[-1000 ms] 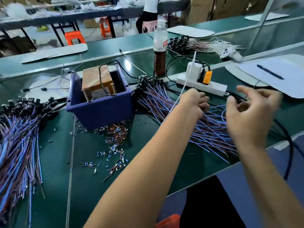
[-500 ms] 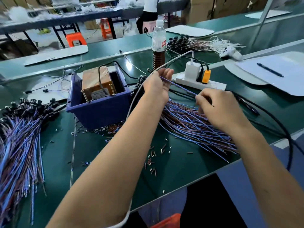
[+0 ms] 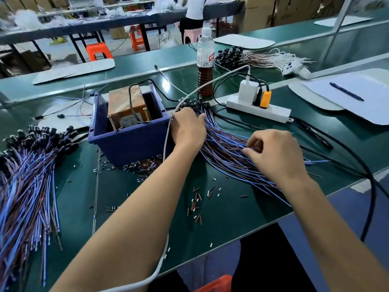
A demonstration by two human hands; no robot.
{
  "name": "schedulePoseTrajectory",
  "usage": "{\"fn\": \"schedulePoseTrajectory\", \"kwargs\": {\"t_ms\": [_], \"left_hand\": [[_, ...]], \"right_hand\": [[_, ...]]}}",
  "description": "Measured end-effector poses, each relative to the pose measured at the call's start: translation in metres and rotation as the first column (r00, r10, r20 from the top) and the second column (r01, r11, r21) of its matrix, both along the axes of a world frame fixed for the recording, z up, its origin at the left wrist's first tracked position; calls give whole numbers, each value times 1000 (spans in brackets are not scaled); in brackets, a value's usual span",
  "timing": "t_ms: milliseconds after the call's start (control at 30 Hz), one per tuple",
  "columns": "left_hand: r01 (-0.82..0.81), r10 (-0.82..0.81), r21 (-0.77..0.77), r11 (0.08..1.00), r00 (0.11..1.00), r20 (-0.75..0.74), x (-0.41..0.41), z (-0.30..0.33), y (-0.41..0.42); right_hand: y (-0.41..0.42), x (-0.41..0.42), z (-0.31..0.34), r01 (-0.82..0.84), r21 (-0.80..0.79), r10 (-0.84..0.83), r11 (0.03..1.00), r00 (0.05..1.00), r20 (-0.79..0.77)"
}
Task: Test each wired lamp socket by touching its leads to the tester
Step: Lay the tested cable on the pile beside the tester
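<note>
A brown tester box [image 3: 126, 108] with two upright screws sits in a blue bin [image 3: 130, 142]. To its right lies a fan of wired lamp sockets, with black heads [image 3: 197, 102] at the far end and blue and brown leads [image 3: 227, 157] spread toward me. My left hand [image 3: 187, 129] lies over the socket heads beside the bin, its fingers curled down into them. My right hand [image 3: 275, 152] has its fingertips curled into the leads and pinches some. A second pile of wired sockets [image 3: 27, 169] lies at the far left.
A white power strip [image 3: 273, 112] with plugs and a bottle [image 3: 205, 66] stand behind the pile. Paper with a pen [image 3: 347, 91] lies at right. A white cable [image 3: 166, 144] crosses my left arm, and a black cable [image 3: 370, 186] loops at right. Cut insulation bits [image 3: 195, 204] litter the green mat.
My left hand has dropped from a lifted lead down onto the socket heads by the bin. My right hand has slid right and nearer along the leads.
</note>
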State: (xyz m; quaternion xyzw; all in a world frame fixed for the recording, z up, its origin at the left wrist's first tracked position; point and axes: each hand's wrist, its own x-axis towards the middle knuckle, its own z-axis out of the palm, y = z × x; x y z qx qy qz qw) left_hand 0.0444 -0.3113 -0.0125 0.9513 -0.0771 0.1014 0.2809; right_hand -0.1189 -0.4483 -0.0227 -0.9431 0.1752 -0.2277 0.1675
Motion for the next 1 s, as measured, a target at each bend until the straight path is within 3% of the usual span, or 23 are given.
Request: {"fn": "schedulePoseTrajectory", "kwargs": {"t_ms": [100,200,333,400,467,633,767,833,900,1000], "left_hand": [[39,-39,-12,999,999,-18,-7,2,1],[163,-178,-91,982,964,-199,-14,13,6],[295,-443,-345,891,728,-523,-33,36,37],[347,-520,-399,849,686,-509,-42,43,63],[341,-511,-401,851,716,-476,-47,48,97],[119,-285,-362,924,846,-451,-46,48,188],[-226,95,-312,923,919,-384,-35,36,254],[-404,391,-93,910,911,-128,-26,24,280],[-547,533,120,828,836,130,-17,14,295],[-599,578,329,730,798,169,-2,8,309]], "right_hand": [[2,1,2,-10,4,10,1000,1000,-1],[7,5,9,-31,2,31,1000,999,27],[38,16,19,-123,45,114,991,978,174],[66,23,20,-204,53,188,977,957,219],[100,33,20,-299,66,278,952,934,224],[174,60,27,-549,178,532,817,836,136],[245,82,29,-652,166,673,740,719,-172],[282,95,29,-673,214,703,708,639,-312],[313,108,26,-689,247,723,681,579,-376],[342,119,18,-701,213,702,681,542,-463]]}}
